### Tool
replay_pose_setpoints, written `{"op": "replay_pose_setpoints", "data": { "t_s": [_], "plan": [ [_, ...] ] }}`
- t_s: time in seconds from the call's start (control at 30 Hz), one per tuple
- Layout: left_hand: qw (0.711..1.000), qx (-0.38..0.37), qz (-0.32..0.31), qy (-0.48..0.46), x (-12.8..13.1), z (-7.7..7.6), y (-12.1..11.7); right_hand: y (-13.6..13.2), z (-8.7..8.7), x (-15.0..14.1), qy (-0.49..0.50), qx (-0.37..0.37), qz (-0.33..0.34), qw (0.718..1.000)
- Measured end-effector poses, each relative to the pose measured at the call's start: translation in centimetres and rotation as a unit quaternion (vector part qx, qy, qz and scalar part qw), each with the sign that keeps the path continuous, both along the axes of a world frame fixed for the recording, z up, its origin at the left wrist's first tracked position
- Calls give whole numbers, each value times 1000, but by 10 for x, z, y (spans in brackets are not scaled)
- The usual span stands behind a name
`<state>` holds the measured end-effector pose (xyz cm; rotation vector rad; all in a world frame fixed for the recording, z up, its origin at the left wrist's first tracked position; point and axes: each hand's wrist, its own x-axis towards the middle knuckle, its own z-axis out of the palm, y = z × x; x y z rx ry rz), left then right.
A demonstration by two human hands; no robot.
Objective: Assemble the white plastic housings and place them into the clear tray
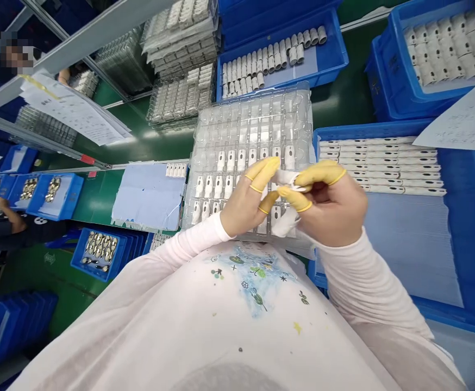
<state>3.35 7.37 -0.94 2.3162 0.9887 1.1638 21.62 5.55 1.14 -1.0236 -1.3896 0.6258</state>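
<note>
My left hand (248,201) and my right hand (331,203) meet over the near edge of a clear plastic tray (257,117). Yellow finger cots cover the fingertips of both. Together they pinch a small white part wrapped in a white cloth (288,182); more cloth hangs below the right hand. The tray holds rows of small white parts (221,182) in its nearer pockets, and its far pockets look bare.
A blue bin (466,228) at right holds long white strips. Blue bins of white cylinders (274,54) stand at the back. Stacked clear trays (180,98) sit behind. A blue cloth (148,198) lies left. Another person (5,214) works at far left beside bins of metal parts.
</note>
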Motion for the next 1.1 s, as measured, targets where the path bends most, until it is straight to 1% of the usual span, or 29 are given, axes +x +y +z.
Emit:
{"op": "replay_pose_setpoints", "data": {
  "t_s": [0.1, 0.2, 0.27, 0.33, 0.4, 0.47, 0.5, 0.57, 0.63, 0.7, 0.73, 0.8, 0.87, 0.93, 0.97, 1.0, 1.03, 1.1],
  "plan": [
    [999, -22, -12, -32, 0, 4, 0, -7, 3, -26, 40, -28, 16, 999],
    [997, -56, -8, -59, -8, 12, -4, -8, 11, -40, 84, -42, 28, 995],
    [990, -118, -14, -81, -15, 21, -10, -8, 21, -42, 117, -30, 16, 993],
    [968, -213, -58, -117, -20, 32, -16, -7, 31, -41, 149, 1, -14, 989],
    [926, -318, -137, -153, -24, 40, -21, -6, 39, -37, 176, 26, -22, 984],
    [875, -397, -206, -184, -27, 48, -25, -4, 44, -33, 185, 26, 5, 982],
    [851, -431, -227, -196, -27, 51, -26, -2, 46, -32, 181, 19, 25, 983],
    [797, -504, -248, -224, -28, 57, -29, 3, 46, -31, 174, 37, 54, 983],
    [734, -575, -262, -249, -29, 63, -31, 11, 46, -32, 173, 79, 88, 978],
    [682, -623, -275, -267, -29, 67, -32, 18, 46, -32, 176, 111, 138, 968],
    [665, -636, -281, -273, -28, 69, -32, 21, 46, -32, 173, 114, 161, 965],
    [645, -648, -290, -282, -26, 71, -33, 26, 47, -32, 160, 113, 189, 962],
    [646, -647, -291, -281, -25, 71, -34, 27, 47, -33, 141, 126, 190, 963],
    [668, -633, -285, -269, -24, 71, -36, 26, 45, -35, 125, 155, 164, 966],
    [687, -619, -279, -259, -24, 70, -37, 26, 44, -35, 121, 173, 143, 967],
    [715, -596, -269, -248, -25, 68, -39, 24, 42, -36, 119, 189, 120, 967],
    [751, -562, -254, -236, -26, 67, -41, 23, 40, -35, 115, 202, 103, 967],
    [843, -455, -207, -200, -30, 60, -43, 18, 35, -31, 87, 223, 86, 967]
  ]
}}
